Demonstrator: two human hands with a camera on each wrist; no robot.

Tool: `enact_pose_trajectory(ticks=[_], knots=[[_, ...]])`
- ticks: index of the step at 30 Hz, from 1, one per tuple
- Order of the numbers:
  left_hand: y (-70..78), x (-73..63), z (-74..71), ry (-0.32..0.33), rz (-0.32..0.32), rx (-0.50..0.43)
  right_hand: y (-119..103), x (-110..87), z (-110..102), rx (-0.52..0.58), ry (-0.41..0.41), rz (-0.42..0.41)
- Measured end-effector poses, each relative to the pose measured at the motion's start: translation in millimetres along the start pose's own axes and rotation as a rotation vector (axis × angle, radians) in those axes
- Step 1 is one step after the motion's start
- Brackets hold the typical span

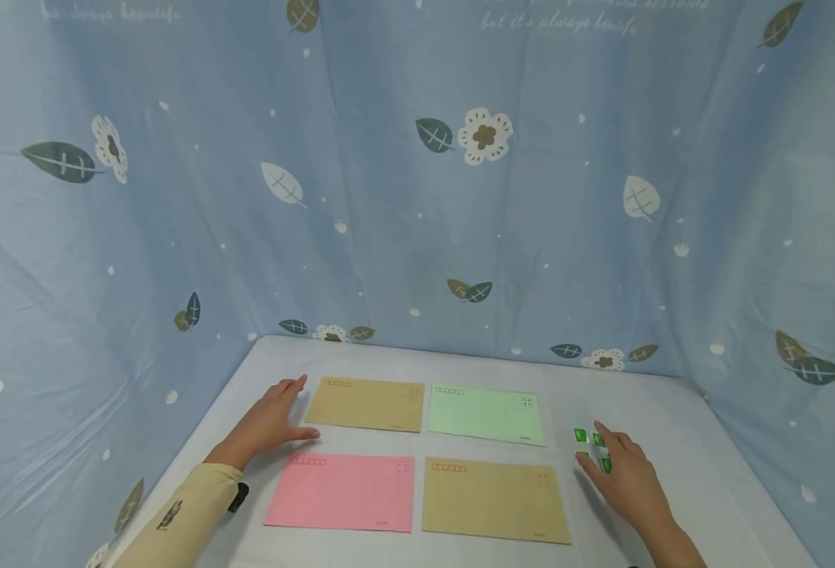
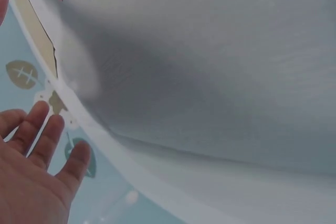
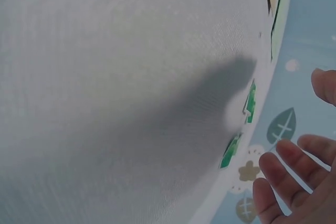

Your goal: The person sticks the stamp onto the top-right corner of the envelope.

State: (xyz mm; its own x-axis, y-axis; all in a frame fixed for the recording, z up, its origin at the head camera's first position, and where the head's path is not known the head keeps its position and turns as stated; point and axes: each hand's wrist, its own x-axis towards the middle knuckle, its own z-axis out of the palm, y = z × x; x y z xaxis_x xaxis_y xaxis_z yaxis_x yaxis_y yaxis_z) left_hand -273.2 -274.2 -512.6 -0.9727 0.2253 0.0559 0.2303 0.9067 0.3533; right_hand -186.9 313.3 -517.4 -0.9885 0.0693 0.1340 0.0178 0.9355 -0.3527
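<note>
My left hand [image 1: 268, 418] hovers beside the left ends of a tan envelope [image 1: 364, 405] and a pink envelope [image 1: 341, 494], its fingers spread and nothing in its grasp. Over at the right, my right hand [image 1: 630, 483] hangs over several small green stamps [image 1: 580, 435] with white edges, partly covering them in the head view. Its thumb and fingers are apart and hold nothing. In the right wrist view two stamps [image 3: 230, 152] lie on the white cloth beyond the relaxed fingers. A light green envelope [image 1: 486, 414] and a second tan envelope [image 1: 496, 501] lie nearest that hand.
The envelopes lie flat in two rows on a white-covered table [image 1: 716, 489]. A blue curtain [image 1: 389, 197] with leaves and flowers hangs behind the table and along both sides. A dark wrist strap [image 1: 238, 498] shows at the left sleeve [image 1: 183, 513].
</note>
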Motion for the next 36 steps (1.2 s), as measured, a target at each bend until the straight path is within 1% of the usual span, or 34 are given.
enact_pose_trajectory(ticks=[6, 9, 14, 20, 24, 30, 36], knots=[[-0.8, 10.6, -2.8, -0.044, 0.021, -0.015, 2, 4.7, 2, 0.012, -0.01, 0.028], [-3.1, 15.5, -2.0, -0.06, 0.027, -0.015, 3, 7.3, 5, 0.013, -0.006, 0.035], [-7.4, 25.5, 1.6, -0.073, 0.049, -0.011, 4, 11.0, 8, 0.01, 0.01, 0.029], [-12.5, 34.3, 6.9, -0.095, 0.037, -0.016, 3, 18.2, 8, 0.009, -0.006, 0.025], [-15.4, 38.3, 8.7, -0.103, 0.049, -0.018, 3, 21.3, 8, 0.009, 0.004, 0.014], [-16.8, 46.3, 9.7, -0.115, 0.07, -0.005, 5, 25.5, 10, 0.012, 0.031, -0.014], [-15.2, 54.5, 9.2, -0.139, 0.076, -0.017, 7, 33.9, 14, -0.013, 0.037, 0.002]])
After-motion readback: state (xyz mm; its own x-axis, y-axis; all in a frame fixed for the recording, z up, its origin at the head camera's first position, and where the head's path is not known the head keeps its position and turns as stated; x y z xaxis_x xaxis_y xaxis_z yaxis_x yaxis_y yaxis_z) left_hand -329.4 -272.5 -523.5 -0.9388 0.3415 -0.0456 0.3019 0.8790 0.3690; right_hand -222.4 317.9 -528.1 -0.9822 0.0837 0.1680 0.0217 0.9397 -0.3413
